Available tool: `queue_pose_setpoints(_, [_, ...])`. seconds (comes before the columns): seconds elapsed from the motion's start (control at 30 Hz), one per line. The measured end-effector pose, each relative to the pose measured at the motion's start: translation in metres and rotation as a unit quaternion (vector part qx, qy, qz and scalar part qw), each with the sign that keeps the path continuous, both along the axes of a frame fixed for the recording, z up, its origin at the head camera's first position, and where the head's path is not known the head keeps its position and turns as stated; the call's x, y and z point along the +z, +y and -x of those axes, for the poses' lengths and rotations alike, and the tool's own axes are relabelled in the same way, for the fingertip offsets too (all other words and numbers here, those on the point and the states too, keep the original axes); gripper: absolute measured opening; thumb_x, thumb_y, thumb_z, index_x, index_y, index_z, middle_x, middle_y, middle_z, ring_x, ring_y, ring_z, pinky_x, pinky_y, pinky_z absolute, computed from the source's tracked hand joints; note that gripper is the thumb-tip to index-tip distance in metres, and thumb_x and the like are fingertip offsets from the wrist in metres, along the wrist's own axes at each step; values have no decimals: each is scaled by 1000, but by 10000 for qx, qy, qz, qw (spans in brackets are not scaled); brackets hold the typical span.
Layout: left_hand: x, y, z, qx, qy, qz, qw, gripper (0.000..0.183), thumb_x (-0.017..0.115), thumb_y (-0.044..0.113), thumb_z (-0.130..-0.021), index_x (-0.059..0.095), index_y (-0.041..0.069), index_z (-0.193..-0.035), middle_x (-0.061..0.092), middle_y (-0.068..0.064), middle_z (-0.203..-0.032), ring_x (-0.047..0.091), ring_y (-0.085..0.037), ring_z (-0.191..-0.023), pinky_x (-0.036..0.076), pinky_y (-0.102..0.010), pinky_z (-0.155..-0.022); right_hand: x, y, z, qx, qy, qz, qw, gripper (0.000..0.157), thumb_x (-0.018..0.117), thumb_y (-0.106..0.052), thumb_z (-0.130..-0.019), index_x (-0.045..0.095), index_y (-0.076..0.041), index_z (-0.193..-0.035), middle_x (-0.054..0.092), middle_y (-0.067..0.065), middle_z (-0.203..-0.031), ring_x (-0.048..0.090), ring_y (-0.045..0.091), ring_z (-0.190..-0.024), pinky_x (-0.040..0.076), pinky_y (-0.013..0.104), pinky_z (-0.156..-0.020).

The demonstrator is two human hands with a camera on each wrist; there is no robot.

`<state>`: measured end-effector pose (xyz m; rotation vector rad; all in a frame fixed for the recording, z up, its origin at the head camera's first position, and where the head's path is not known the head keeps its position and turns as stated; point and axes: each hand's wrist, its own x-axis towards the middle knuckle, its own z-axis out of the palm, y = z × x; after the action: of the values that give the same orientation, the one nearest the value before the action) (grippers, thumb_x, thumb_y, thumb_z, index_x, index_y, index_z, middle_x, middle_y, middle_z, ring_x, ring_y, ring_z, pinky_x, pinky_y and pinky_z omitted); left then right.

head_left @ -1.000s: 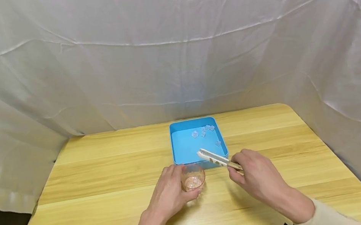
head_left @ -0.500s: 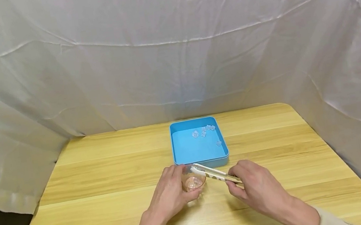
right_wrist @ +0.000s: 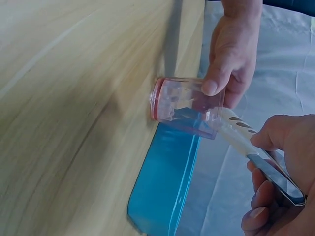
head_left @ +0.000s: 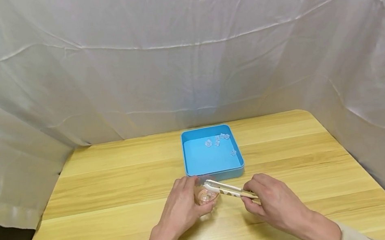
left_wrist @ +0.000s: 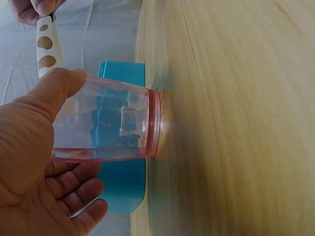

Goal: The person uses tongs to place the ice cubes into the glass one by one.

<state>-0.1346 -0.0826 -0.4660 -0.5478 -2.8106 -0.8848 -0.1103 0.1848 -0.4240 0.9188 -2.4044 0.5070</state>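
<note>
The curtain (head_left: 183, 55), grey and creased, hangs behind the tray (head_left: 227, 174) and to either side of it. The wood-grained table (head_left: 112, 180) lies beneath the tray and spreads out on both sides. The tray is blue, square and open-topped.

The left hand (head_left: 180, 203) is in front of the tray, toward its left; it is part-closed about the cup (left_wrist: 106, 118), thumb near the rim. Its lower fingers curl loosely, and their contact cannot be confirmed. The right hand (head_left: 275, 196) is in front of the tray, to the right; thumb and fingers are closed on the tongs (head_left: 230, 190).

The tongs, white with brown spots, slant leftward in front of the tray, their tips inside the cup's mouth. Whether they grip one of the pieces (head_left: 217, 142) cannot be told. Judged risk: an early slackening of the right hand would drop any load on the rim.

The cup, clear with a pink tinge, appears to stand upright on the table just in front of the tray. Judged risk: a sideways knock from the tongs could tip it, given the light hold near the rim.

Several clear pieces lie toward the tray's far right, one apart by its right wall; others show in the cup's bottom. Their smooth look suggests slipping if pinched off-centre.
</note>
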Motion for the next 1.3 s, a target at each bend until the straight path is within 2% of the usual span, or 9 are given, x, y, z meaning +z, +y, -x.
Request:
queue_pose_setpoints(0.63, [-2,0,-1,55,-15,-11,10000,65,92,44,-80,65,6,-126,67,-1,-108,58,-19,-105,55,-37,-87,-6,0,0,-20,6,27,10000,19,84,-15,-77,68,-13,-88,56,-11,-78,40,-3,-69,39,10,-55])
queue_pose_setpoints(0.9, [-4,0,0,45,125,-7,9999,65,92,45,-79,65,6,-124,67,-1,-106,59,-18,-104,54,-36,-87,-6,1,1,-53,54,14,10000,20,84,-15,-77,68,-14,-89,56,-11,-79,40,-3,-69,39,10,-55])
queue_pose_setpoints(1.1, [-4,-1,0,87,-47,-45,9999,66,91,46,-80,65,7,-126,66,-1,-105,58,-18,-106,54,-36,-88,-8,1,1,-35,62,20,10000,21,84,-15,-76,67,-14,-87,55,-11,-78,40,-4,-69,39,10,-56])
queue_pose_setpoints(1.3, [-5,-1,-1,50,-91,-102,9999,67,91,47,-79,65,7,-127,69,-3,-113,59,-19,-108,56,-38,-92,-6,2,1,-104,-52,120,9999,22,85,-13,-75,68,-16,-87,55,-14,-79,42,-6,-70,41,11,-57])
